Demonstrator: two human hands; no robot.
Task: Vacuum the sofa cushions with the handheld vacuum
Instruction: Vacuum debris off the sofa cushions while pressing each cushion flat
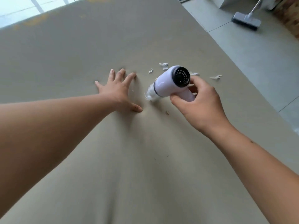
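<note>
1. Sofa cushion: broad, flat slab in matte taupe woven fabric. It filled most of the view, running from 6 o'clock up to 12. A few faint yellowish stains lay near its far edge at 11 o'clock.

2. Handheld vacuum: small pistol-shaped unit in glossy white plastic, just right of centre. It had a round black rear cap with a ring of vent slots, a dark band round the barrel and a short stubby grip. The barrel tilted down toward 8 o'clock. Its blurred front end, packed with white fluff, met the cushion between the two hands.

3. Right hand: entered from 4 o'clock, with thumb and curled fingers wrapped round the vacuum's grip.

4. Left hand: entered from 8 o'clock and lay palm down on the cushion just beside the nozzle. The fingers were spread wide and straight. The fingertips and thumb pressed shallow dimples into the fabric.

5. White shredded scraps: thin, ragged and paper-like, scattered on the cushion from 11 to 3 o'clock of the vacuum, apart from it.

6. Tan crumb: small and irregular, at 6 o'clock of the vacuum.

7. Pale grey tiled floor: smooth with dark grout lines, beyond the cushion's edge at 2 o'clock.

8. Grey floor-brush head: long and flat on a pale pole, standing on the floor at 1 o'clock, well apart from the hands.
</note>
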